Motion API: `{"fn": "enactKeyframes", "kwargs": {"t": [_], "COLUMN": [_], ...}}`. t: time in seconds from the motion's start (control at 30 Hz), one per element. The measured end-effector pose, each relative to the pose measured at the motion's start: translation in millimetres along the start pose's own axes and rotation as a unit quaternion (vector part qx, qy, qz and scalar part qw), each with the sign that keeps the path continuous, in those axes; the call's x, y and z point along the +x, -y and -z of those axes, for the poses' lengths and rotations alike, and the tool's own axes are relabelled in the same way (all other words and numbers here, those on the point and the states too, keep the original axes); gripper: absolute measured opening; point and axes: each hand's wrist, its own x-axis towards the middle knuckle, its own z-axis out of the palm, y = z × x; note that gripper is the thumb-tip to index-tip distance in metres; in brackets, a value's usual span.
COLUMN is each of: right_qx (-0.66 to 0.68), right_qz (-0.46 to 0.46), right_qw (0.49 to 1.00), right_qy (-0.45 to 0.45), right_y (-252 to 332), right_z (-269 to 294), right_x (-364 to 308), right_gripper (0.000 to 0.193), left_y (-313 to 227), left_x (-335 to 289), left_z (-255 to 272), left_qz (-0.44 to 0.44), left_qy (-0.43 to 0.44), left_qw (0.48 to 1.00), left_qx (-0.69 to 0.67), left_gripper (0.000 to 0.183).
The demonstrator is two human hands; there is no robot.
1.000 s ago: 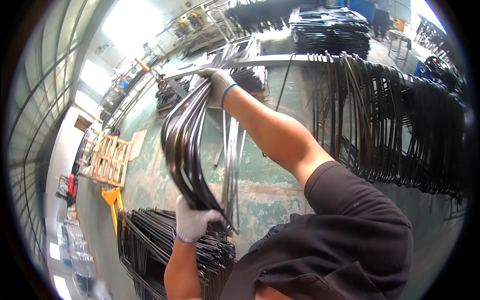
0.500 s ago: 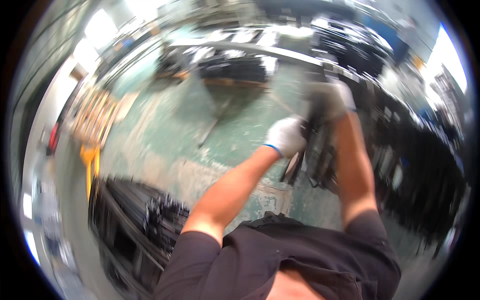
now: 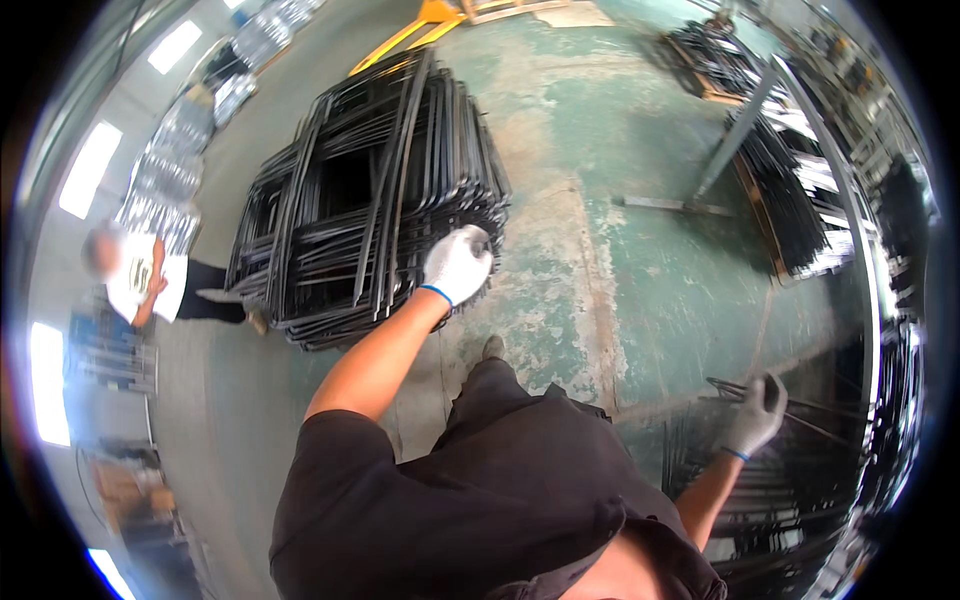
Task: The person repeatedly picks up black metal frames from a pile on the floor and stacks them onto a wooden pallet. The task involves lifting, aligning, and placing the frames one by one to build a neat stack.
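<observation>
My left hand [image 3: 460, 264], in a white glove with a blue cuff, is over the near right corner of a tall stack of black metal frames [image 3: 362, 210]. Its fingers are curled and nothing shows in them; contact with the frames cannot be judged. Off to the right is my right hand [image 3: 754, 418], in a matching glove, with thumb and fingers bent but apart. Thin black bars [image 3: 815, 427] pass beside or behind it, part of a dark mass of frames [image 3: 770, 490] at the lower right. I see no grip on them.
A grey metal rack [image 3: 742, 135] with a long rail stands at the right. Bundles of black frames [image 3: 782, 205] lie beyond it on pallets. Behind the stack is a yellow pallet jack [image 3: 405, 40]. Another person [image 3: 150, 280] stands left of the stack, near wrapped bundles [image 3: 165, 170].
My view has swung left, from the rack to the stack. My hands, earlier together at dark bars by the rack, are now wide apart, the left one over the stack.
</observation>
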Motion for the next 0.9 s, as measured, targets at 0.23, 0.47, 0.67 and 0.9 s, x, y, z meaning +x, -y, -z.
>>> {"fn": "enactKeyframes", "kwargs": {"t": [0.23,0.47,0.67,0.9], "right_qx": [0.082,0.104,0.103,0.082], "right_qz": [-0.014,0.027,-0.011,-0.018], "right_qw": [0.933,0.864,0.821,0.775], "right_qy": [0.351,0.492,0.562,0.626], "right_y": [80.9,174.3,216.9,246.6], "right_z": [-217.0,-384.3,-508.7,-697.4], "right_x": [-67.3,-127.2,-171.2,-194.4], "right_gripper": [0.018,0.018,0.023,0.061], "left_y": [127.9,218.3,259.1,284.9], "left_x": [50.3,150.2,199.6,205.6], "left_z": [54.3,45.1,9.5,15.5], "left_qz": [0.177,0.268,0.315,0.325], "left_qy": [-0.083,-0.023,0.008,0.014], "left_qw": [0.965,0.938,0.933,0.944], "left_qx": [0.174,0.219,0.174,0.052], "left_gripper": [0.065,0.094,0.095,0.044]}}
